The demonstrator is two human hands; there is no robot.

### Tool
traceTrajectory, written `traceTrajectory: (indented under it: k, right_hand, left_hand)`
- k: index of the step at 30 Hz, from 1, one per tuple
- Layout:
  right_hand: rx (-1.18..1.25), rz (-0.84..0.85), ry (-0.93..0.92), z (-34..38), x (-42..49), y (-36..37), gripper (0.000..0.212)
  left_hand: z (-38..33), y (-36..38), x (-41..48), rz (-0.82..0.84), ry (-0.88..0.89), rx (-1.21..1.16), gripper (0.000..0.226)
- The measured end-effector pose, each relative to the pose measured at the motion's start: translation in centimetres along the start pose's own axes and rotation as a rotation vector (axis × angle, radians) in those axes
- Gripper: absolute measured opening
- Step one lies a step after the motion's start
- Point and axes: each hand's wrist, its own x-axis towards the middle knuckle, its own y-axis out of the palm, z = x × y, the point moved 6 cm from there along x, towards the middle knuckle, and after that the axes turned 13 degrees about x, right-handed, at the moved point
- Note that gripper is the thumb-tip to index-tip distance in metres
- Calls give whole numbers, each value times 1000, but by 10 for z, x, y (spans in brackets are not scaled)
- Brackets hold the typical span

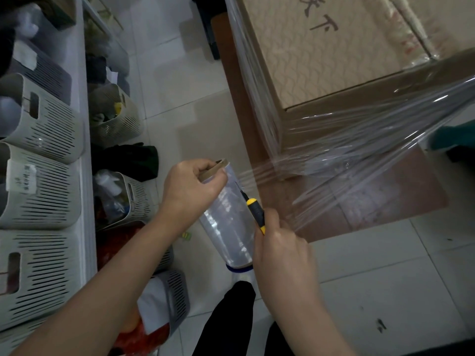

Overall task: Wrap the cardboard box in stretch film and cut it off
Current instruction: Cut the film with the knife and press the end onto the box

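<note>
A large cardboard box with dark characters on top stands on the floor at the upper right, its sides covered in clear film. A stretched sheet of film runs from the box's near corner down to a roll of stretch film. My left hand grips the roll at its cardboard core end. My right hand holds a yellow-and-black utility knife, whose blade touches the film right beside the roll.
White slotted baskets fill a shelf along the left, with more baskets and clothes on the floor beside it. A brown cardboard sheet lies under the box. Pale floor tiles spread to the lower right. My dark trouser legs show at the bottom.
</note>
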Motion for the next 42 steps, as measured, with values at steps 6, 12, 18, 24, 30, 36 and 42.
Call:
traceTrajectory:
  k: [6, 12, 18, 24, 30, 36, 42]
  right_hand:
    - [-36, -34, 55, -17, -8, 8, 43]
    - [-54, -4, 83, -36, -17, 19, 44]
    - [-107, 45, 103, -62, -25, 29, 45]
    - [-81, 37, 86, -81, -30, 40, 39]
    - [-118, 318, 408, -162, -69, 76, 27]
    - [206, -150, 490, -175, -45, 34, 33]
    - [46, -183, 425, -190, 40, 49, 58]
  left_hand:
    - [-3, 0, 9, 11, 14, 17, 14]
    - [-1, 5, 13, 20, 1, 17, 12]
    - [-3, 8, 20, 0, 33, 36, 14]
    - [2, 14, 20, 7, 38, 39, 10]
    - [3, -9, 40, -36, 87, 90, 15]
    - [-4, -5, 41, 24, 146, 115, 14]
    - [4, 1, 28, 50, 103, 96, 18]
